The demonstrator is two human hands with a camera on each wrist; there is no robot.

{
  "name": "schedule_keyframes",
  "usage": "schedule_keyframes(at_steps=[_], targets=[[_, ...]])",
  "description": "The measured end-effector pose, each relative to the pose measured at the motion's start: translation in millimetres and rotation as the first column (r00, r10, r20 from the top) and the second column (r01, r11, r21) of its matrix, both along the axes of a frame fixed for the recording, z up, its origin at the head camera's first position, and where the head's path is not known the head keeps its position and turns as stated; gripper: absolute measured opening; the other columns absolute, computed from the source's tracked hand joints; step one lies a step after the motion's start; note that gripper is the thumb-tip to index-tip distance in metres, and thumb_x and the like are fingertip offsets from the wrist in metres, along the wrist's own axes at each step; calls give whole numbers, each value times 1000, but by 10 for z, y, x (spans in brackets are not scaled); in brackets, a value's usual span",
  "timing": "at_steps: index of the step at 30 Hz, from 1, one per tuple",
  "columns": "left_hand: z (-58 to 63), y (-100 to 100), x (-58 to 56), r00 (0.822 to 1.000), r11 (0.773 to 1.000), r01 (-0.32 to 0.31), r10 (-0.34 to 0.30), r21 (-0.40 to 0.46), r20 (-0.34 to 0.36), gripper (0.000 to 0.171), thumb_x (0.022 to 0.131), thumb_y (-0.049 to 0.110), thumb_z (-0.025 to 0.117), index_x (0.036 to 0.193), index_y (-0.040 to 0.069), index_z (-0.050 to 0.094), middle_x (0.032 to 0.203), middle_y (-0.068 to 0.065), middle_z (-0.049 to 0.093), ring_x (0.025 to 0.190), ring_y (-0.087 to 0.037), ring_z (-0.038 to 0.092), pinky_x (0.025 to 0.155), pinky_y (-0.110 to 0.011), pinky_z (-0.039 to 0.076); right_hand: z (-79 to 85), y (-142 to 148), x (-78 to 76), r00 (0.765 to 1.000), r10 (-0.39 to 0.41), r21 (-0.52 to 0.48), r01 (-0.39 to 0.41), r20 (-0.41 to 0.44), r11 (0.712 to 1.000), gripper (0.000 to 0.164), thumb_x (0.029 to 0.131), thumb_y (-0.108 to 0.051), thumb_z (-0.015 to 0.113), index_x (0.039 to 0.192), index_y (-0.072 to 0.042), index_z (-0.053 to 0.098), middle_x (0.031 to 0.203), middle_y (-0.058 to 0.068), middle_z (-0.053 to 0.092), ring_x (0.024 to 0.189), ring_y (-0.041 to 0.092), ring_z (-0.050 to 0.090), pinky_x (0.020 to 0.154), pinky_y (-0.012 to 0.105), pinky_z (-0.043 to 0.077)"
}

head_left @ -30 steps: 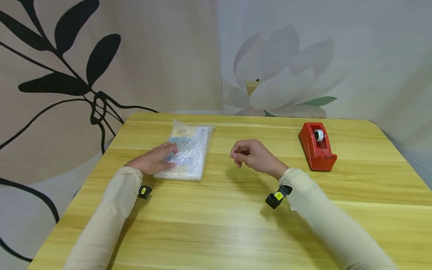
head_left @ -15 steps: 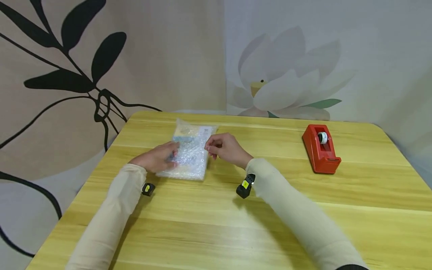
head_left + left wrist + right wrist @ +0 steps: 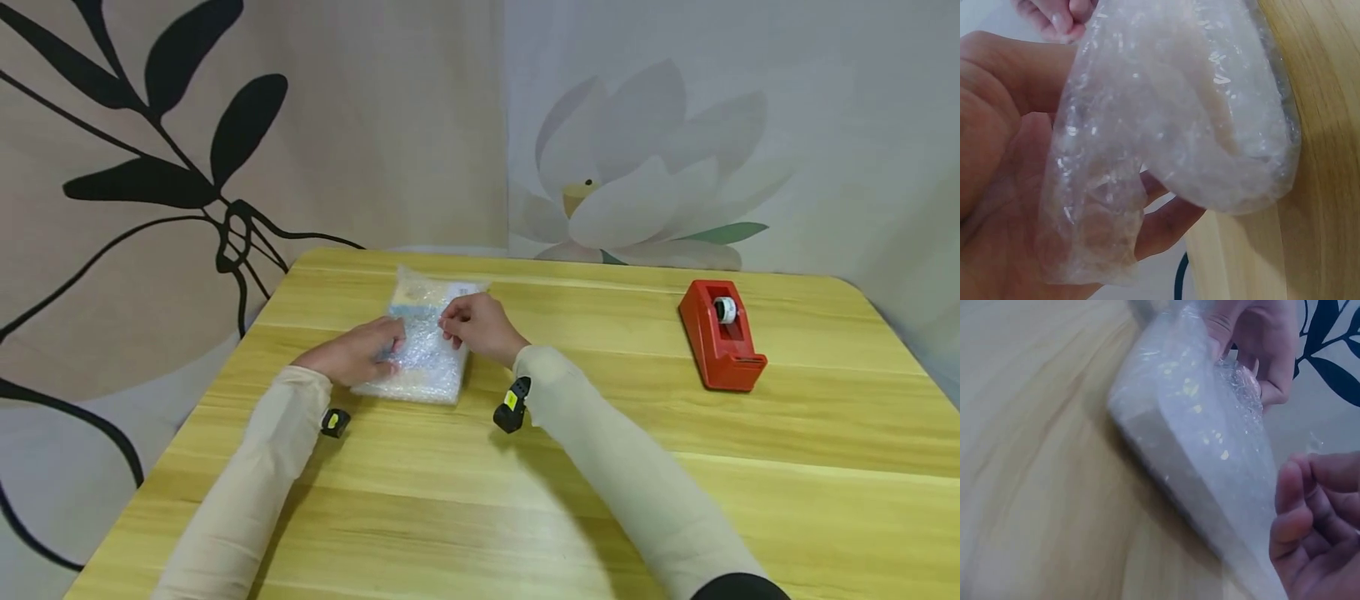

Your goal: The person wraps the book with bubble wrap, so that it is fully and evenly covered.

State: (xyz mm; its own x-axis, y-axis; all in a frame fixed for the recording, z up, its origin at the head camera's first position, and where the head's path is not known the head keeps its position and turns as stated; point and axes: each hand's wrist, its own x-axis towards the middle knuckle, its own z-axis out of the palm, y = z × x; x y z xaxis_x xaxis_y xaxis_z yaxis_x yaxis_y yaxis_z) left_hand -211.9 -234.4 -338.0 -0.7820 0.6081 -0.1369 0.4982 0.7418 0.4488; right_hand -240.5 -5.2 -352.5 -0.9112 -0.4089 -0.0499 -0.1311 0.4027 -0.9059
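Observation:
A flat package in clear bubble wrap (image 3: 426, 367) lies at the left of the wooden table, with pale printed contents showing through. My left hand (image 3: 348, 354) holds its left side, thumb over the wrap and fingers behind a loose flap (image 3: 1094, 206). Above the package's right part is my right hand (image 3: 482, 327), thumb and fingertips together. A small clear scrap, seemingly tape (image 3: 1315, 442), sticks out from the right hand's pinch (image 3: 1319, 519). In the right wrist view the left hand (image 3: 1266, 344) grips the far end of the wrap.
A red tape dispenser (image 3: 722, 337) with a small roll stands at the table's right rear. The wooden table (image 3: 450, 500) reaches back to a wall with leaf and flower pictures. Both wrists wear small black cameras.
My right hand has moved left from the bare table to over the package. The left hand has stayed on the package's left side. The head view has shifted slightly.

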Motion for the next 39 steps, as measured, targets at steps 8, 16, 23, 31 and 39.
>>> schedule_keyframes(at_steps=[8,16,23,31,39], targets=[[-3,18,9,1000,1000,1,-1,-16,-14,25,90,4,70,91,9,45,96,-7,48,88,-20,46,77,-31,40,-4,-148,-86,987,-125,28,123,102,992,15,98,-9,62,94,2,72,75,7,68,51,11,56,50,21,48],[47,79,-46,997,993,-69,72,-96,32,30,88,7,73,102,6,47,106,-10,49,97,-25,49,85,-38,45,-21,-227,-157,976,-196,176,178,92,968,14,95,-13,68,88,-4,76,77,5,75,45,8,54,43,19,42],[104,143,-106,989,978,-73,96,-193,110,82,90,6,71,155,19,22,140,-19,36,127,-39,37,104,-57,43,11,-283,-214,959,-241,222,205,150,953,14,92,-13,71,83,-3,76,71,3,74,43,9,55,41,19,41],[165,225,-192,977,949,-82,136,-303,163,99,87,8,74,163,27,13,131,-15,35,113,-30,34,83,-38,44,32,-316,-274,963,-238,317,189,123,929,18,88,-13,71,73,-5,78,50,-3,61,41,8,48,41,20,38],[207,251,-254,964,926,-101,181,-363,193,99,85,14,79,161,34,18,122,-11,35,106,-27,33,76,-34,40,44,-357,-253,953,-283,338,232,110,912,16,85,-13,72,72,-8,78,64,1,72,61,11,55,55,21,42]])
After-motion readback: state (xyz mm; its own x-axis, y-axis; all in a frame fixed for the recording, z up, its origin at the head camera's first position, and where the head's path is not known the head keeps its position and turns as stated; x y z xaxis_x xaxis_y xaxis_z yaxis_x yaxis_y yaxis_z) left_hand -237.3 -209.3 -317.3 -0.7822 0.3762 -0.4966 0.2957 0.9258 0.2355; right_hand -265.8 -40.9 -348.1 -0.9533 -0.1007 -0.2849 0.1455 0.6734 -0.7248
